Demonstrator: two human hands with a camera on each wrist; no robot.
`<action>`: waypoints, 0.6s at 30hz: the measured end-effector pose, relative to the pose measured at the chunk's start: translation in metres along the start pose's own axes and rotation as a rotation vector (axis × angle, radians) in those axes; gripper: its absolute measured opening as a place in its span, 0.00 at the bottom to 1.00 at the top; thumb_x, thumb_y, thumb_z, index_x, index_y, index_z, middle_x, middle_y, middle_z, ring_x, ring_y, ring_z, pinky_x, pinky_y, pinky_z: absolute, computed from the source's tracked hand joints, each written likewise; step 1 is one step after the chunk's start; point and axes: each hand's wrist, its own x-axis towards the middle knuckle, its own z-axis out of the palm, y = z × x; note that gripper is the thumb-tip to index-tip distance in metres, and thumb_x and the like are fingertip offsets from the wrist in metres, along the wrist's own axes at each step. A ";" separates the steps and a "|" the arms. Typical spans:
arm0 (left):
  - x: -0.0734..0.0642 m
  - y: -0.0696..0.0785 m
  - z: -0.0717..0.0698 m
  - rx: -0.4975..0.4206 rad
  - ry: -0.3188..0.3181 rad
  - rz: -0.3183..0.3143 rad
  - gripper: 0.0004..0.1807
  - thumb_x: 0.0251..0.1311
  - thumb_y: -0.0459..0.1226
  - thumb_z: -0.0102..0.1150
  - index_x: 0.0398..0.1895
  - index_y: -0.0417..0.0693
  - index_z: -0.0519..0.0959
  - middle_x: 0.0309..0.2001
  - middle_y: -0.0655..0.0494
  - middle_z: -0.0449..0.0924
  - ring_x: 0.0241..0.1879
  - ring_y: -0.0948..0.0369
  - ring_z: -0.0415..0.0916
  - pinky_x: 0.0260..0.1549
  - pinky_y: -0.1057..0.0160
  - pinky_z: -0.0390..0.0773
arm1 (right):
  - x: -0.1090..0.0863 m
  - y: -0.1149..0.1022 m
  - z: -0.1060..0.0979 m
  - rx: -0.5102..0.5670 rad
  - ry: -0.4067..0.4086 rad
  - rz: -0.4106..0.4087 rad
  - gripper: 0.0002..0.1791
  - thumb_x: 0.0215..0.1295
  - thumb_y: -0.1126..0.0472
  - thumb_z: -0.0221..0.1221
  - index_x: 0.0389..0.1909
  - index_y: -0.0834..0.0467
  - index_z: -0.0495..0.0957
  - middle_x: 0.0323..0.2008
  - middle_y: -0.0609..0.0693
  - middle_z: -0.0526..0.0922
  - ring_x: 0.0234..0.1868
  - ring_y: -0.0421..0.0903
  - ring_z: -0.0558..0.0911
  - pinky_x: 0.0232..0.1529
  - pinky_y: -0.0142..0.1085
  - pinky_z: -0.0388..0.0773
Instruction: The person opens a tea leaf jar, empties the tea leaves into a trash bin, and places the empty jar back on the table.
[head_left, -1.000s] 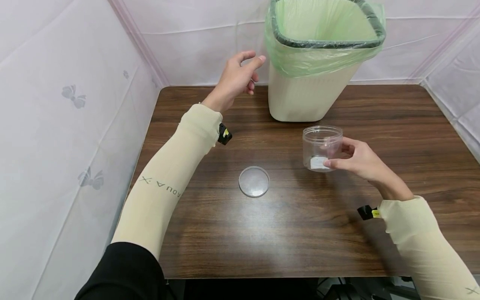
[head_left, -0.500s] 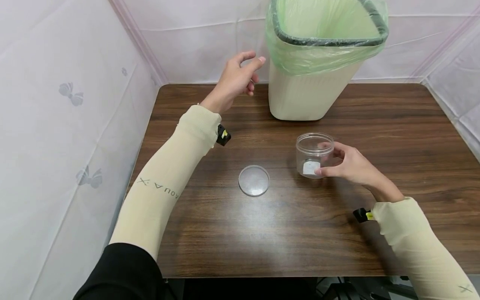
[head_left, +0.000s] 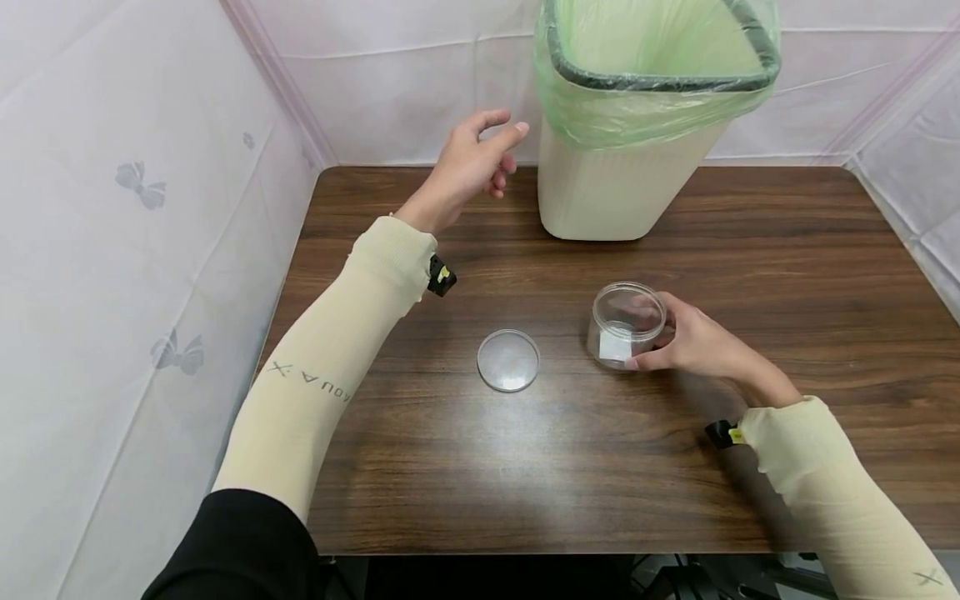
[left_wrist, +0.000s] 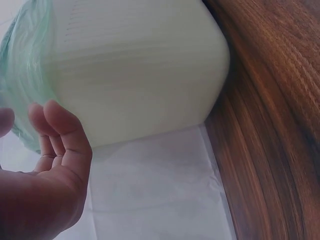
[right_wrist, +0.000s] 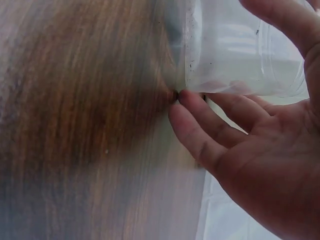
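My right hand point(head_left: 697, 337) grips a clear, lidless jar point(head_left: 626, 327) from its right side, the thumb near a white label at the front. In the right wrist view the jar point(right_wrist: 227, 47) lies within the curve of the fingers, its base close to the tabletop; whether it touches is unclear. To its left a round clear lid point(head_left: 508, 361) lies flat on the table. My left hand point(head_left: 468, 167) hovers beside the bin with loosely bent fingers and holds nothing. The left wrist view has this hand point(left_wrist: 55, 165) in front of the bin.
A cream bin point(head_left: 615, 187) with a green bag point(head_left: 652, 117) over its rim stands at the back of the brown wooden table point(head_left: 450, 467). White sheeting point(head_left: 390, 92) hangs behind the table and along both sides.
The jar in my right hand has come down and nearer to me, slightly leftward, and more of its opening shows. My left hand has hardly moved; the lid lies where it was.
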 end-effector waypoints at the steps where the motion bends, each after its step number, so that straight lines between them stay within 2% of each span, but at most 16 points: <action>1: -0.001 0.000 0.000 0.003 0.001 0.001 0.31 0.69 0.49 0.61 0.73 0.57 0.66 0.28 0.51 0.76 0.20 0.60 0.69 0.25 0.64 0.76 | 0.000 0.000 0.000 0.013 -0.004 0.000 0.48 0.49 0.57 0.80 0.68 0.61 0.64 0.57 0.60 0.78 0.40 0.49 0.85 0.42 0.31 0.79; 2: -0.001 -0.001 0.000 0.010 0.001 -0.001 0.31 0.69 0.49 0.61 0.73 0.57 0.66 0.29 0.51 0.76 0.21 0.60 0.69 0.25 0.64 0.76 | -0.001 0.001 0.000 0.012 -0.004 -0.006 0.48 0.49 0.58 0.80 0.68 0.62 0.63 0.56 0.61 0.78 0.40 0.50 0.84 0.42 0.31 0.79; 5: -0.005 -0.002 0.001 0.046 -0.003 0.006 0.31 0.70 0.49 0.61 0.73 0.57 0.66 0.32 0.49 0.77 0.23 0.58 0.72 0.27 0.62 0.78 | -0.001 0.003 0.001 -0.030 0.008 -0.027 0.50 0.47 0.58 0.80 0.68 0.63 0.62 0.57 0.61 0.77 0.48 0.51 0.81 0.47 0.31 0.75; 10: -0.012 -0.004 0.003 0.121 -0.023 0.019 0.31 0.70 0.49 0.60 0.73 0.56 0.67 0.45 0.50 0.80 0.36 0.55 0.80 0.37 0.59 0.81 | -0.001 0.005 0.004 -0.088 0.030 -0.065 0.53 0.45 0.56 0.81 0.69 0.62 0.61 0.60 0.60 0.75 0.61 0.54 0.74 0.56 0.35 0.66; 15: -0.020 -0.007 0.001 0.199 -0.044 0.056 0.32 0.69 0.49 0.60 0.74 0.54 0.67 0.55 0.55 0.79 0.47 0.58 0.78 0.43 0.61 0.79 | 0.000 0.006 0.007 -0.033 0.016 -0.111 0.55 0.45 0.58 0.82 0.72 0.59 0.59 0.62 0.59 0.73 0.60 0.54 0.74 0.53 0.28 0.71; 18: -0.025 -0.008 -0.001 0.265 -0.051 0.065 0.33 0.69 0.52 0.60 0.74 0.56 0.68 0.59 0.57 0.77 0.53 0.61 0.75 0.49 0.62 0.76 | -0.001 0.004 0.007 -0.008 0.009 -0.100 0.57 0.46 0.58 0.81 0.74 0.58 0.56 0.63 0.60 0.71 0.60 0.54 0.74 0.53 0.32 0.74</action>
